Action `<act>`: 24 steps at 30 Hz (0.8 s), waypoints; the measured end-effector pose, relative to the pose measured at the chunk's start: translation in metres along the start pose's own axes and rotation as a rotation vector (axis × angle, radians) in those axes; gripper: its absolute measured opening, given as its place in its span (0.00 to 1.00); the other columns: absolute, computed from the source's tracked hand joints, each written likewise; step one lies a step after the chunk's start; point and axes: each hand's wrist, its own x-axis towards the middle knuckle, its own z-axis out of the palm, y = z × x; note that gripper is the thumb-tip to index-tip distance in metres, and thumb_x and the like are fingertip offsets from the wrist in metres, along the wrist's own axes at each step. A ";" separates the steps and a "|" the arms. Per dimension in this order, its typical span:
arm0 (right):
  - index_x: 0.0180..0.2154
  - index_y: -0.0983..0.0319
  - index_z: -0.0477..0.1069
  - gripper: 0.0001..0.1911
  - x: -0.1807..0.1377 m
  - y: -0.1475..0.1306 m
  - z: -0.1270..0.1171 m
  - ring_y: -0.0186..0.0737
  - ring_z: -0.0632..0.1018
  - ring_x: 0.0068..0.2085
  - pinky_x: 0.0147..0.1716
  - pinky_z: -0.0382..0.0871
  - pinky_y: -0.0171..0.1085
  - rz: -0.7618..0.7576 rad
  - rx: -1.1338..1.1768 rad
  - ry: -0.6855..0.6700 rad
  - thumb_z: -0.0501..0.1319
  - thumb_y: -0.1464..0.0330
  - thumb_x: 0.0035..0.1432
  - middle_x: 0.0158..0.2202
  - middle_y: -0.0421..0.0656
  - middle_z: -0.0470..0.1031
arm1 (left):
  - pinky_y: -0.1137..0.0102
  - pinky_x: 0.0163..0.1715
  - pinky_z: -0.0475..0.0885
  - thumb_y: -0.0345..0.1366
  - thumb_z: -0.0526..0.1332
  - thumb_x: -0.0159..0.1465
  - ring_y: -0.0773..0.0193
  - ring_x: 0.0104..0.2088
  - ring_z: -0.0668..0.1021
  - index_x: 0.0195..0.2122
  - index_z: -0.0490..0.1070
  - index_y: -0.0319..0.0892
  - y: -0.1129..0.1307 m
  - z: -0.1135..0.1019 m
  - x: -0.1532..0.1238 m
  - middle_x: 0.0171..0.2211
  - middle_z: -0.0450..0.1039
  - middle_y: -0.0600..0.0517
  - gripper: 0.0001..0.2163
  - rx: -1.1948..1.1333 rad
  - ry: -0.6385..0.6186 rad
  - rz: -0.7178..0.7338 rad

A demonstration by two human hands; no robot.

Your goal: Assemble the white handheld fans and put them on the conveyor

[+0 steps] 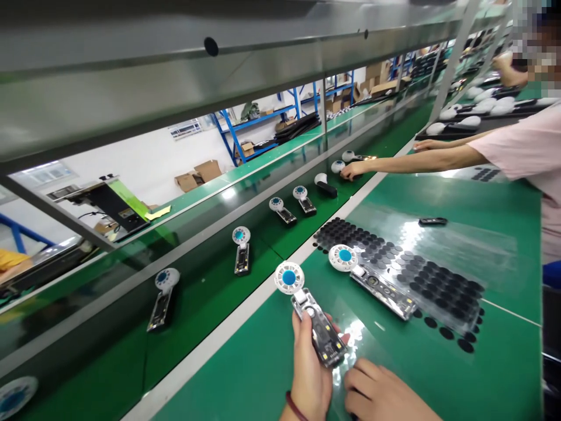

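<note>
Two hands at green bench | left hand fingers closed around handheld fan unit, raised just above bench | right hand curled loosely, empty, beside it | second fan unit lies on sheet of black pads | co-worker's hand reaches to conveyor.

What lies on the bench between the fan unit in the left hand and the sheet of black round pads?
A second fan unit, seen in the head view.

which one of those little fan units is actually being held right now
The fan unit nearest the camera, gripped in the left hand. The others lie loose on the bench or the belt.
</note>
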 end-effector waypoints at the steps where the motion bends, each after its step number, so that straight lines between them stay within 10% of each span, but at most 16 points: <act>1: 0.23 0.59 0.65 0.12 0.003 0.000 0.003 0.41 0.73 0.28 0.21 0.64 0.36 0.012 0.004 -0.018 0.69 0.71 0.40 0.26 0.36 0.72 | 0.58 0.37 0.71 0.47 0.55 0.60 0.64 0.28 0.73 0.40 0.60 0.45 0.001 -0.001 0.001 0.28 0.71 0.53 0.14 -0.020 -0.003 0.003; 7: 0.19 0.60 0.63 0.11 0.010 0.010 0.002 0.41 0.73 0.32 0.28 0.64 0.34 0.139 0.371 -0.254 0.65 0.75 0.43 0.25 0.38 0.73 | 0.55 0.38 0.70 0.52 0.55 0.58 0.62 0.29 0.72 0.41 0.61 0.44 0.000 -0.004 0.006 0.29 0.70 0.52 0.18 -0.003 0.013 -0.013; 13: 0.24 0.60 0.63 0.07 0.041 0.022 -0.053 0.37 0.71 0.40 0.41 0.63 0.33 0.390 0.961 -0.292 0.56 0.76 0.49 0.39 0.40 0.70 | 0.65 0.36 0.70 0.53 0.57 0.55 0.63 0.28 0.74 0.48 0.62 0.42 -0.004 -0.008 0.009 0.28 0.71 0.50 0.25 -0.069 0.034 -0.019; 18: 0.24 0.59 0.59 0.08 0.074 0.025 -0.079 0.37 0.69 0.38 0.39 0.63 0.34 0.538 0.907 -0.217 0.52 0.74 0.53 0.34 0.39 0.66 | 0.66 0.44 0.68 0.51 0.59 0.55 0.58 0.41 0.75 0.55 0.58 0.44 -0.005 -0.006 0.009 0.40 0.73 0.46 0.28 -0.133 0.035 0.006; 24: 0.26 0.60 0.63 0.07 0.096 0.030 -0.086 0.43 0.63 0.54 0.51 0.57 0.40 0.726 0.866 -0.224 0.51 0.72 0.56 0.60 0.39 0.49 | 0.66 0.48 0.67 0.47 0.56 0.59 0.55 0.52 0.69 0.58 0.52 0.50 -0.008 -0.001 0.008 0.54 0.65 0.47 0.27 -0.078 -0.003 0.072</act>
